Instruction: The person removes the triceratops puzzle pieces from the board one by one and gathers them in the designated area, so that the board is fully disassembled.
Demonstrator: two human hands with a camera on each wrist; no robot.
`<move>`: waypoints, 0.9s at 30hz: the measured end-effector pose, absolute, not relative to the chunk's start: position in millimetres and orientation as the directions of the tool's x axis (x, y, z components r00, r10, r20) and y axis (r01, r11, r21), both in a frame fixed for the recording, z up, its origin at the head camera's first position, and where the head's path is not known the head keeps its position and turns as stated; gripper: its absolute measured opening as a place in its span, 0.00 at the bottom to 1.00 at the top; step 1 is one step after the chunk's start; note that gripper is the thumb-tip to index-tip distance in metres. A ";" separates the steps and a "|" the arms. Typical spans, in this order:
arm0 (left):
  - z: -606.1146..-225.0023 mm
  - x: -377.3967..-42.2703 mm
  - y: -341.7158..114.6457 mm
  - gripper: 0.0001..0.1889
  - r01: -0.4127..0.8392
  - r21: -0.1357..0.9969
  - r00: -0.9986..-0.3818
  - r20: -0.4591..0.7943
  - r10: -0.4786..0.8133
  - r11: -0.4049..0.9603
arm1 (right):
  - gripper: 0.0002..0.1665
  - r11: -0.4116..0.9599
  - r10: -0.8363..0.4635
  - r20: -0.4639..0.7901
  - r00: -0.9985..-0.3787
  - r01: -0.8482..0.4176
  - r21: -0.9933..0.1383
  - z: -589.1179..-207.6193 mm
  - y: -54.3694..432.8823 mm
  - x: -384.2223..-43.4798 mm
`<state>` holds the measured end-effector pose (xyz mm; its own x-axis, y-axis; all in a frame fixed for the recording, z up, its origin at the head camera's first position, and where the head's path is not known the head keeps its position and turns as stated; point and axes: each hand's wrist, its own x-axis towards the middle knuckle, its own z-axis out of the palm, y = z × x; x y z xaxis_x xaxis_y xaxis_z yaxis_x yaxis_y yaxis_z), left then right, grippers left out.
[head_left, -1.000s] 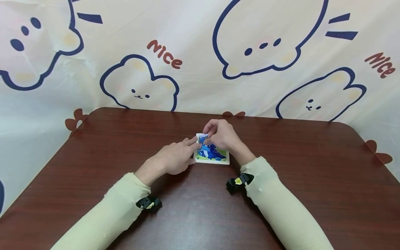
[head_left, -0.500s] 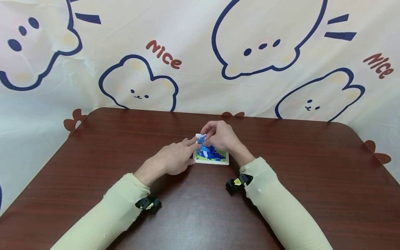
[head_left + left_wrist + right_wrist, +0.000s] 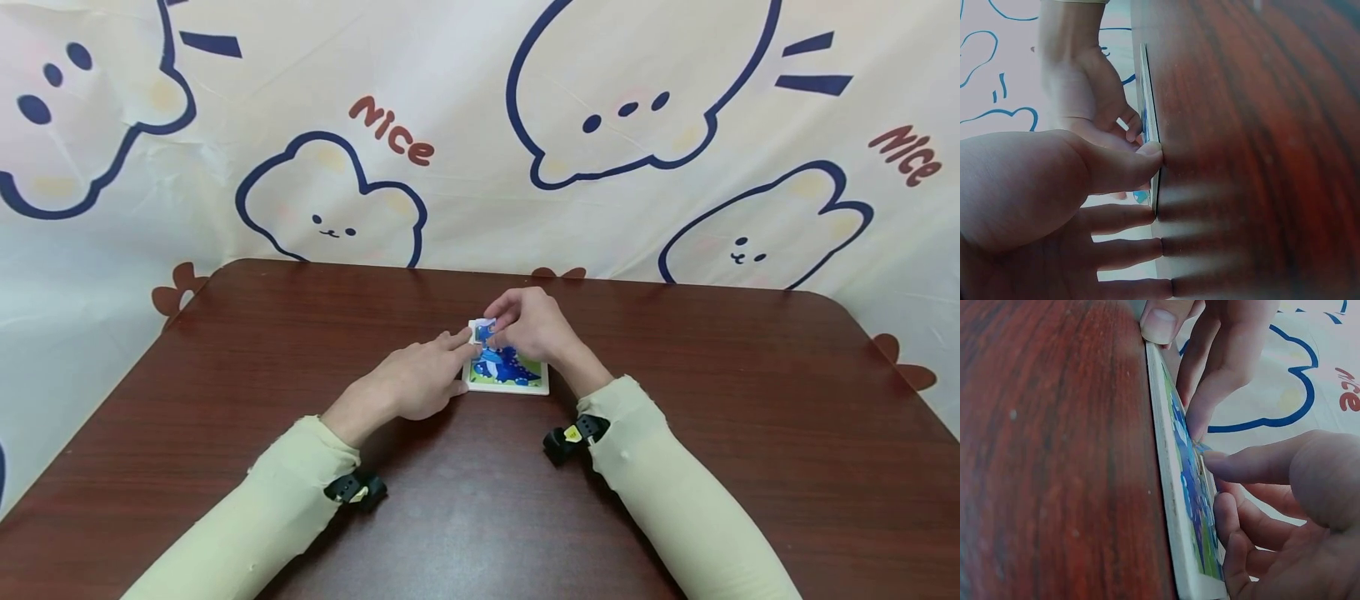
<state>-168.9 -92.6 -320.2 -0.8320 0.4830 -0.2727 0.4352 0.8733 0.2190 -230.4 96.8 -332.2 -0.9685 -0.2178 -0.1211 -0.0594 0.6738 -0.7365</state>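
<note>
A small puzzle board (image 3: 510,389) with a white rim lies flat on the table, showing a blue dinosaur picture. My right hand (image 3: 531,323) is over its upper part and pinches a puzzle piece (image 3: 483,332) between thumb and fingers at the far left corner. In the right wrist view this piece (image 3: 1204,456) stands slightly raised from the picture. My left hand (image 3: 420,377) lies along the board's left side, its fingers fairly straight. The left thumb (image 3: 1147,153) presses the near left corner, and a left fingertip reaches the picture. The right hand hides the board's upper right.
The brown wooden table (image 3: 465,517) extends all round the board. Behind it hangs a pale cloth (image 3: 480,208) printed with cartoon clouds. Each wrist carries a black camera (image 3: 358,490) near the sleeve cuff.
Both hands stay at the board. The piece under the right fingers has shifted and tilted a little at the far left corner. The left hand keeps its place.
</note>
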 end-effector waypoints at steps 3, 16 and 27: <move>-320.1 -168.8 -92.3 0.34 0.434 0.224 -0.831 -0.273 0.484 0.872 | 0.15 0.674 -0.210 -0.119 -0.970 -0.055 -0.737 -332.2 98.3 -230.8; -321.7 -170.5 -92.5 0.35 0.434 0.214 -0.832 -0.276 0.481 0.875 | 0.15 0.674 -0.203 -0.123 -0.971 -0.048 -0.737 -333.9 103.9 -233.5; -321.6 -170.4 -92.3 0.35 0.425 0.228 -0.834 -0.279 0.477 0.876 | 0.16 0.665 -0.183 -0.098 -0.978 -0.050 -0.746 -328.9 114.3 -233.2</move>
